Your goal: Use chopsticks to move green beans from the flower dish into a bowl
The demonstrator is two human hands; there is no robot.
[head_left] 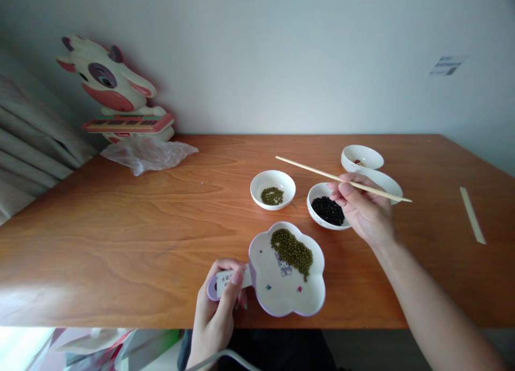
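Observation:
My left hand (219, 306) is closed around the lilac handle of a flower-shaped white dish (287, 290), which holds a heap of green beans (292, 250) at its far side. My right hand (364, 210) grips a pair of wooden chopsticks (317, 171), held level above the table with the tips pointing left. Under that hand stands a small white bowl of black beans (328, 210). A second small white bowl (272, 189) with a few green beans stands to its left.
Two more white dishes (362, 157) sit behind my right hand, one with a reddish bit inside. A cow-shaped toy (115, 92) and a crumpled plastic bag (147, 153) are at the back left. A paper chopstick wrapper (472, 215) lies at the right.

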